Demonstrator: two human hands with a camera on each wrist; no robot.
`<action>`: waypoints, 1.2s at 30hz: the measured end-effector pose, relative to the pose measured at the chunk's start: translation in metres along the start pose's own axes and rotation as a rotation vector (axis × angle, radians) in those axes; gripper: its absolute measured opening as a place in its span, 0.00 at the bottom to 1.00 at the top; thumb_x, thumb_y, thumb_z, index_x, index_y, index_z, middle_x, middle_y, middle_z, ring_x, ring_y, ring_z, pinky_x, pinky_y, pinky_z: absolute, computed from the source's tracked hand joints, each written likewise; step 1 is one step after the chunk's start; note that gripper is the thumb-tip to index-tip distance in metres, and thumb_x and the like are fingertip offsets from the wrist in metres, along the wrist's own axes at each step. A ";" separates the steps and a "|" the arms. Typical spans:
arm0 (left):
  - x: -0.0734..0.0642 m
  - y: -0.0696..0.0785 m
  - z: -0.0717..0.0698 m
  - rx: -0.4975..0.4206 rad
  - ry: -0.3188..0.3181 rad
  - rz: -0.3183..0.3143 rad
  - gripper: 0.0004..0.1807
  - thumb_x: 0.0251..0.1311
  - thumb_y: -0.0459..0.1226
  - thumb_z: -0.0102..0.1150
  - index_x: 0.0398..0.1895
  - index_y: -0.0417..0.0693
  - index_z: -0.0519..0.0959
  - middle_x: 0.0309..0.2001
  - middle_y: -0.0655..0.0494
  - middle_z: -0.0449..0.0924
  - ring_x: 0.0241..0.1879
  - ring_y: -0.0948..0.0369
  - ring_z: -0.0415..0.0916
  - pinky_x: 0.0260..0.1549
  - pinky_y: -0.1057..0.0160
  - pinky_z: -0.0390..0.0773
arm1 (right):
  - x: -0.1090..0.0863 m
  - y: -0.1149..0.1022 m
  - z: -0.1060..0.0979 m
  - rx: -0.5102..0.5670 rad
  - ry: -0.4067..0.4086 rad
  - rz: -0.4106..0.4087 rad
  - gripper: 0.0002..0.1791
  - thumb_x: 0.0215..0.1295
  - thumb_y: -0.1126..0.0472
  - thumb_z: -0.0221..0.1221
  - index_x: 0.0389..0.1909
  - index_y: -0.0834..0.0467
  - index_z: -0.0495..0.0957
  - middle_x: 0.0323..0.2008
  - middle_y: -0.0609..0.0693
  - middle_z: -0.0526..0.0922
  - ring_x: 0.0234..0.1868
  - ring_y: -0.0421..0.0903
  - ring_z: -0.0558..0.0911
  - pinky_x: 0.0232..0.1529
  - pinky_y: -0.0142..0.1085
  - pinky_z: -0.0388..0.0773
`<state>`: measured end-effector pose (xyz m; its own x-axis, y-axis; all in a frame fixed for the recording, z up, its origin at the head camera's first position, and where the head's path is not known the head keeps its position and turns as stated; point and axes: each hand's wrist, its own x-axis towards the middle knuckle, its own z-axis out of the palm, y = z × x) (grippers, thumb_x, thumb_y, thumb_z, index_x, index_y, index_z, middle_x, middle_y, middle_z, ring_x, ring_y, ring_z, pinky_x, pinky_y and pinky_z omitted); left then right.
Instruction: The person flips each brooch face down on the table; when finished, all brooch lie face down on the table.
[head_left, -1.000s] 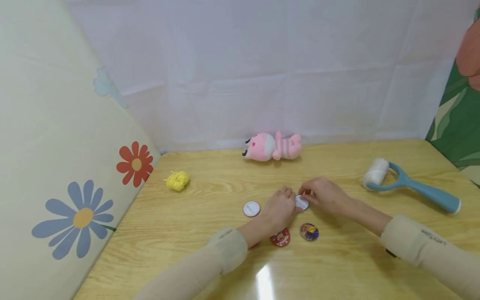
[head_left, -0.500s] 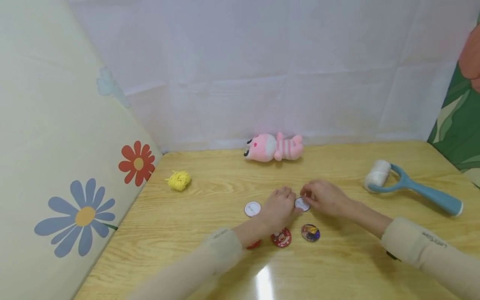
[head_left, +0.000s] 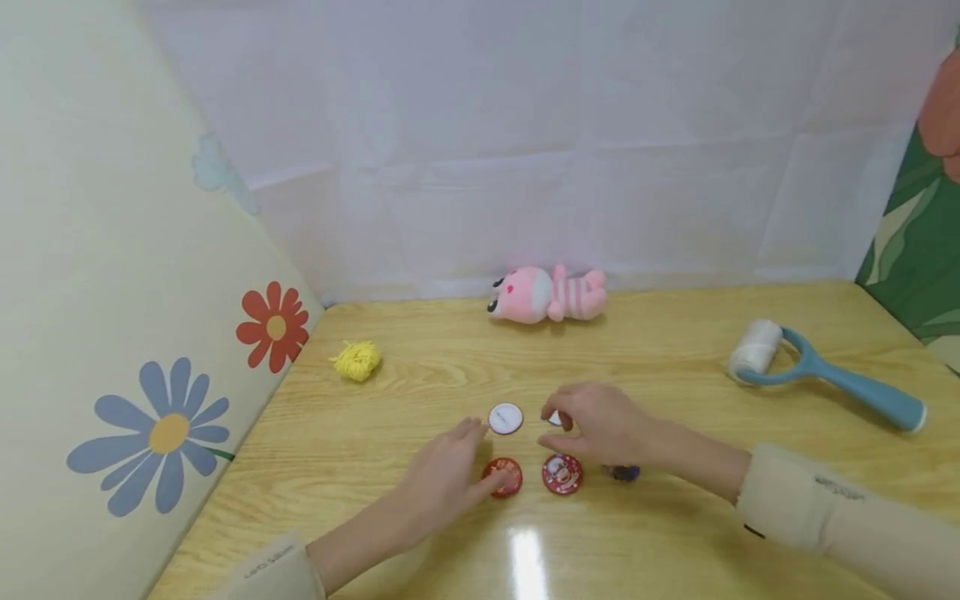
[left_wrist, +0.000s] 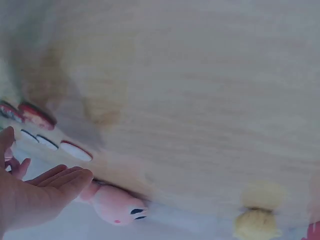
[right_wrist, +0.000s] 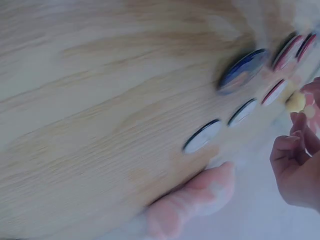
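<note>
Pin badges lie in two rows on the wooden table. In the head view the far row shows a white badge back (head_left: pixel 506 418) and part of a second white badge back (head_left: pixel 555 419); a third white badge back (right_wrist: pixel 202 136) shows in the right wrist view. The near row has a red badge (head_left: pixel 510 469), another red badge (head_left: pixel 562 473) and a partly covered blue badge (head_left: pixel 624 473). My left hand (head_left: pixel 435 482) has extended fingers, its thumb over the left red badge's edge. Loosely bent and holding nothing, my right hand (head_left: pixel 611 427) hovers over the far row's right side.
A pink plush toy (head_left: pixel 547 296) lies by the back cloth. Yellow yarn (head_left: pixel 357 361) sits at the left. On the right lies a blue-handled lint roller (head_left: pixel 855 385). A flowered panel (head_left: pixel 172 250) borders the table's left edge.
My left hand has drawn back to the left, uncovering the red badges. My right hand has left the right white badge and moved left over the middle of the far row.
</note>
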<state>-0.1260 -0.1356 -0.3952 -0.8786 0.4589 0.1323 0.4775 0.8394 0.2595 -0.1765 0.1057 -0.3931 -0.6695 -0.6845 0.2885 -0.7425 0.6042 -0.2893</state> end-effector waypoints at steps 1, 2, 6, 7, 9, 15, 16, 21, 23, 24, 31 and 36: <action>-0.004 -0.002 0.001 -0.004 -0.017 -0.005 0.39 0.55 0.54 0.67 0.57 0.30 0.73 0.60 0.30 0.71 0.59 0.39 0.71 0.57 0.43 0.73 | 0.002 -0.005 0.002 0.001 -0.027 -0.002 0.18 0.60 0.46 0.65 0.41 0.56 0.83 0.26 0.39 0.74 0.24 0.33 0.70 0.24 0.26 0.71; -0.007 -0.005 0.002 -0.004 -0.029 0.004 0.37 0.54 0.55 0.67 0.55 0.32 0.75 0.59 0.31 0.72 0.57 0.40 0.73 0.56 0.44 0.75 | 0.004 -0.010 0.004 0.002 -0.051 -0.005 0.19 0.59 0.45 0.66 0.42 0.56 0.83 0.26 0.39 0.74 0.24 0.33 0.70 0.24 0.25 0.71; -0.012 -0.010 0.010 0.029 -0.045 0.092 0.30 0.53 0.55 0.68 0.46 0.38 0.78 0.51 0.40 0.77 0.48 0.47 0.78 0.48 0.50 0.81 | 0.011 -0.024 0.016 -0.006 -0.126 -0.059 0.22 0.57 0.45 0.67 0.45 0.57 0.83 0.28 0.41 0.74 0.25 0.33 0.71 0.25 0.26 0.72; -0.012 -0.011 0.011 0.030 -0.041 0.114 0.28 0.54 0.53 0.68 0.45 0.38 0.79 0.49 0.43 0.78 0.46 0.50 0.79 0.48 0.52 0.81 | 0.012 -0.026 0.019 -0.013 -0.137 -0.079 0.22 0.57 0.45 0.67 0.45 0.57 0.82 0.29 0.42 0.75 0.26 0.33 0.71 0.27 0.26 0.73; -0.010 -0.012 0.014 0.028 -0.030 0.144 0.24 0.55 0.50 0.68 0.44 0.38 0.80 0.45 0.47 0.78 0.44 0.53 0.79 0.46 0.55 0.82 | 0.014 -0.028 0.025 -0.022 -0.154 -0.105 0.21 0.57 0.45 0.67 0.45 0.56 0.82 0.32 0.43 0.77 0.28 0.33 0.72 0.29 0.26 0.74; -0.004 -0.011 0.015 -0.017 -0.025 0.157 0.18 0.54 0.44 0.70 0.39 0.39 0.81 0.38 0.54 0.76 0.36 0.60 0.77 0.38 0.62 0.83 | 0.014 -0.030 0.032 -0.043 -0.155 -0.104 0.19 0.59 0.44 0.66 0.44 0.54 0.82 0.37 0.44 0.79 0.33 0.35 0.75 0.34 0.28 0.76; -0.003 -0.011 0.015 -0.020 -0.027 0.158 0.18 0.54 0.44 0.70 0.39 0.39 0.81 0.38 0.55 0.75 0.36 0.60 0.77 0.38 0.62 0.83 | 0.013 -0.030 0.032 -0.051 -0.152 -0.101 0.20 0.59 0.44 0.66 0.44 0.53 0.82 0.37 0.44 0.79 0.33 0.35 0.75 0.34 0.29 0.76; -0.003 -0.010 0.014 -0.029 -0.043 0.159 0.20 0.54 0.43 0.70 0.43 0.38 0.80 0.44 0.48 0.79 0.43 0.54 0.80 0.44 0.59 0.83 | 0.011 -0.028 0.035 -0.085 -0.119 -0.123 0.20 0.59 0.43 0.65 0.45 0.53 0.82 0.37 0.44 0.79 0.34 0.36 0.75 0.34 0.30 0.76; -0.004 -0.010 0.014 -0.033 -0.046 0.155 0.21 0.55 0.43 0.70 0.44 0.37 0.80 0.47 0.45 0.79 0.46 0.52 0.80 0.46 0.57 0.82 | 0.011 -0.027 0.035 -0.107 -0.107 -0.148 0.20 0.59 0.43 0.65 0.44 0.53 0.82 0.37 0.44 0.79 0.35 0.36 0.76 0.33 0.30 0.77; -0.004 -0.011 0.014 -0.035 -0.046 0.154 0.21 0.55 0.43 0.70 0.45 0.37 0.79 0.48 0.45 0.79 0.47 0.51 0.80 0.46 0.56 0.82 | 0.012 -0.027 0.036 -0.113 -0.104 -0.157 0.20 0.59 0.43 0.66 0.44 0.53 0.82 0.37 0.44 0.79 0.35 0.37 0.76 0.33 0.30 0.76; -0.002 -0.012 0.014 -0.045 -0.042 0.161 0.18 0.56 0.42 0.69 0.43 0.38 0.79 0.43 0.51 0.77 0.41 0.57 0.80 0.41 0.62 0.83 | 0.013 -0.027 0.033 -0.146 -0.133 -0.172 0.22 0.60 0.41 0.64 0.47 0.53 0.82 0.39 0.44 0.79 0.37 0.39 0.77 0.33 0.30 0.77; -0.003 -0.011 0.013 -0.044 -0.057 0.152 0.21 0.56 0.43 0.69 0.45 0.36 0.79 0.48 0.46 0.78 0.45 0.53 0.81 0.44 0.59 0.83 | 0.009 -0.026 0.034 -0.178 -0.129 -0.192 0.20 0.62 0.41 0.62 0.43 0.53 0.82 0.36 0.44 0.78 0.35 0.39 0.76 0.29 0.29 0.75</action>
<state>-0.1284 -0.1425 -0.4113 -0.7937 0.5965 0.1190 0.6031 0.7461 0.2823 -0.1629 0.0701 -0.4137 -0.5166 -0.8325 0.2004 -0.8552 0.5131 -0.0728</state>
